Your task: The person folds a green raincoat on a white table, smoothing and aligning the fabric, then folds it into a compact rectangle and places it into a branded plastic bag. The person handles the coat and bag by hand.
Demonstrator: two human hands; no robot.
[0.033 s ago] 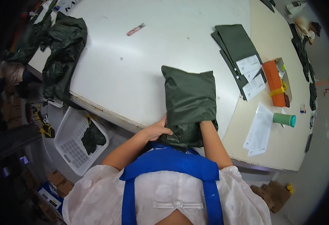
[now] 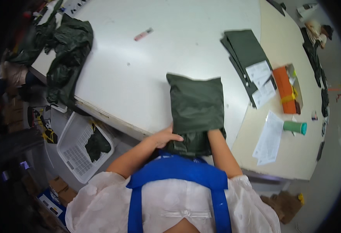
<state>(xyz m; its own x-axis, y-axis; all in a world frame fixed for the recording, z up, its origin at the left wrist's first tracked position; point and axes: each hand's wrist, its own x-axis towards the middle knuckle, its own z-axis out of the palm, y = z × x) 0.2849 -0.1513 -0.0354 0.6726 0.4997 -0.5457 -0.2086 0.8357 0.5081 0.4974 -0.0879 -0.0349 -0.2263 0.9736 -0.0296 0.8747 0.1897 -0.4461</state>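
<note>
A dark green fabric pouch (image 2: 196,103) lies at the table's near edge, close against my body. It is roughly square, with a crinkled, shiny dark green layer (image 2: 193,143) showing below its lower edge. My left hand (image 2: 166,136) grips the left side near that edge, thumb on top and fingers underneath. My right hand (image 2: 214,134) is pushed in under the lower right edge of the pouch, so its fingers are hidden.
At the right lie folded dark green pieces (image 2: 245,48) with white paper slips (image 2: 257,72), an orange box (image 2: 283,87), paper sheets (image 2: 268,139) and a green roll (image 2: 292,127). Small pink snips (image 2: 142,35) lie farther off. Dark crumpled fabric (image 2: 71,50) hangs over the left edge above a white basket (image 2: 72,151).
The whole view has shifted slightly, so the table's things sit a little lower in the picture. Both hands stay at the pouch; the left thumb lies slightly farther right along its lower edge.
</note>
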